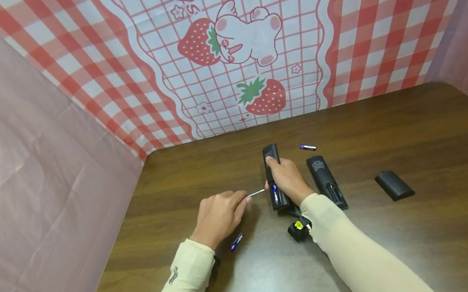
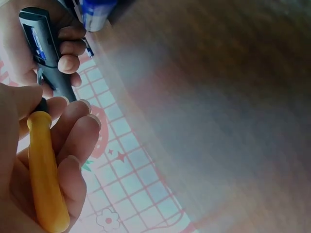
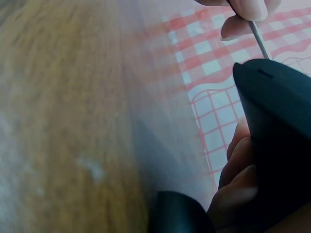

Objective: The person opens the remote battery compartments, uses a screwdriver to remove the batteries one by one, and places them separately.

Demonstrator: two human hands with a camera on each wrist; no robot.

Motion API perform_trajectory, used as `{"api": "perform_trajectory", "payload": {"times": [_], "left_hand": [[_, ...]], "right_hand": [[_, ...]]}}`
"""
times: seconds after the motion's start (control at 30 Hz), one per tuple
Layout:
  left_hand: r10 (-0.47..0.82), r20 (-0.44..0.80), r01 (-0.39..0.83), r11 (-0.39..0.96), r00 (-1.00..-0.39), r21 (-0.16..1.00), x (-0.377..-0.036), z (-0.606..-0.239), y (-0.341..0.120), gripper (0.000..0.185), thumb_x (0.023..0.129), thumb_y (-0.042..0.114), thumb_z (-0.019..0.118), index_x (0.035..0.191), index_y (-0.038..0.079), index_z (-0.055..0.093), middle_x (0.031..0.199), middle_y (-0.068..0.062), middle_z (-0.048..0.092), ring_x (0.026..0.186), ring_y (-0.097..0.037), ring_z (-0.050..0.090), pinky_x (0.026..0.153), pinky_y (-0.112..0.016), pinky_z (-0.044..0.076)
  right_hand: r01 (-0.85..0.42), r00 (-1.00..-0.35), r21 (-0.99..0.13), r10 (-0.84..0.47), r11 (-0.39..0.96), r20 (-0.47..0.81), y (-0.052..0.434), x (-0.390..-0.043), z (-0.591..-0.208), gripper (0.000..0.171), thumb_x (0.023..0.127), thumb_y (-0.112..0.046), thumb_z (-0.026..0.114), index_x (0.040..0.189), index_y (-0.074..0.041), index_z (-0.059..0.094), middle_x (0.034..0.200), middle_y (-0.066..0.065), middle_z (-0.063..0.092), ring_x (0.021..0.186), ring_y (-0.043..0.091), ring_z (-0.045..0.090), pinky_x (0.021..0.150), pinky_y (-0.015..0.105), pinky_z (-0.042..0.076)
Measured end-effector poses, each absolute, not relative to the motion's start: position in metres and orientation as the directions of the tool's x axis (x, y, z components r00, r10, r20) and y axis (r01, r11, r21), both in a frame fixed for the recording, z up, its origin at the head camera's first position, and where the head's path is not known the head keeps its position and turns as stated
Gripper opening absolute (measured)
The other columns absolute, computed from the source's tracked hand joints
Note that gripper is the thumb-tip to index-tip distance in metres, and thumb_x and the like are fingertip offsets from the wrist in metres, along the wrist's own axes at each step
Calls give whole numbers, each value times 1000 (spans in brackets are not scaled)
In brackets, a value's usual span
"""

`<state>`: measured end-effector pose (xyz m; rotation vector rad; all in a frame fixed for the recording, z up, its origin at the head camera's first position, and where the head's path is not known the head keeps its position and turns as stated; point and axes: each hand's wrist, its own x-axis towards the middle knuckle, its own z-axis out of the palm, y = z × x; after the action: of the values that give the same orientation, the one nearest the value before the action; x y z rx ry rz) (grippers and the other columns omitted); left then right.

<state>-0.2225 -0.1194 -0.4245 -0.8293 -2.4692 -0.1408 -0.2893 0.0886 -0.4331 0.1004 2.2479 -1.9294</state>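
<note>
My left hand (image 1: 221,215) grips a screwdriver by its yellow handle (image 2: 44,170), fingers curled round it. The metal shaft (image 1: 257,192) points right, its tip close to the remote control in the other hand. That black remote control (image 1: 270,152) is held by my right hand (image 1: 290,178), thumb on its back, above the table. In its open battery compartment a blue battery (image 1: 275,193) shows. The right wrist view has the remote's dark end (image 3: 272,92) up close, with the screwdriver shaft (image 3: 259,40) just beyond it.
A second remote (image 1: 323,175) with an uncovered compartment lies right of my right hand, and a black cover (image 1: 394,185) farther right. One loose battery (image 1: 308,147) lies toward the back, another battery (image 1: 237,241) near my left wrist. A patterned cloth (image 1: 245,46) hangs behind the table.
</note>
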Motion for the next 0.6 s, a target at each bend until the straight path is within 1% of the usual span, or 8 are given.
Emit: {"api": "perform_trajectory", "payload": {"times": [0.13,0.23,0.43,0.6], "left_hand": [[526,497,582,812,-690,-51,-224,-424,-120,22,101,33,60,102,17,76,70,5,63,53,-13,60,44,-34,46],[514,500,577,816,-697,-36,-224,-422,-119,23,101,33,60,101,17,76,73,6,64,55,-13,61,46,-34,47],[512,525,578,815,-680,-46,-227,-421,-117,25,100,36,59,94,18,76,76,7,68,56,-12,63,44,-32,46],[511,532,581,812,-675,-42,-228,-422,-116,25,100,35,60,91,18,75,76,6,69,54,-11,62,43,-30,44]], "right_hand": [[149,-985,-974,-58,171,-161,88,-289,-434,49,106,-45,38,102,-1,59,67,10,68,56,20,61,54,32,48],[145,-985,-977,-68,155,-157,87,-289,-433,47,105,-44,39,102,-1,58,67,10,68,56,19,61,54,31,49],[142,-983,-986,-105,83,-150,84,-288,-433,46,105,-44,42,106,0,56,71,12,67,58,19,64,55,31,51],[140,-982,-988,-116,62,-147,83,-287,-434,46,105,-43,43,109,1,56,74,13,66,59,20,65,55,31,52]]}}
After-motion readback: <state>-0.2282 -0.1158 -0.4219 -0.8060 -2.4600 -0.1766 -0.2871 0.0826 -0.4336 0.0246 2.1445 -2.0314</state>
